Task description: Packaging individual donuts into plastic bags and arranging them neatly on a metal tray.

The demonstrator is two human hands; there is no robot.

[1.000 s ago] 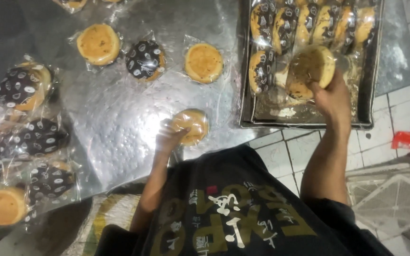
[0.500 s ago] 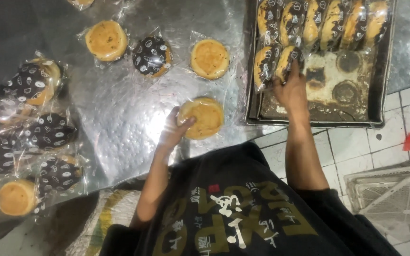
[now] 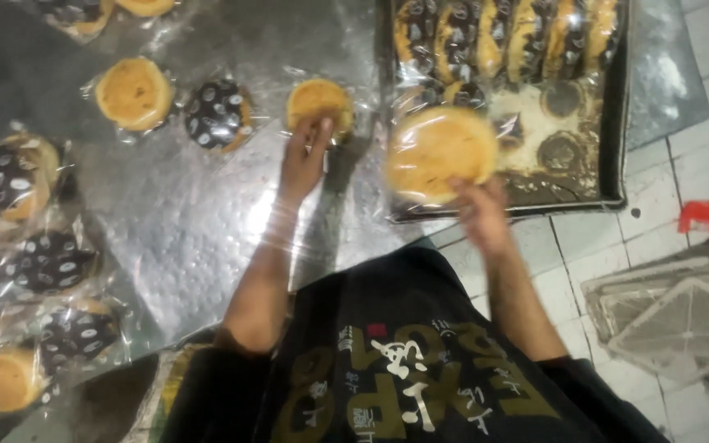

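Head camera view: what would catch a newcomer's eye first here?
First, the big round golden bun in a clear wrapper, held up in the right hand in front of the dark baking tray. Next, the left hand, its fingers resting on a smaller wrapped bun on the shiny metal table. More wrapped buns, plain and dark-patterned, lie along the table's left side.

Dim overall; glare on the metal table (image 3: 207, 238) at centre, motion blur on the bun (image 3: 441, 156) toward one o'clock.
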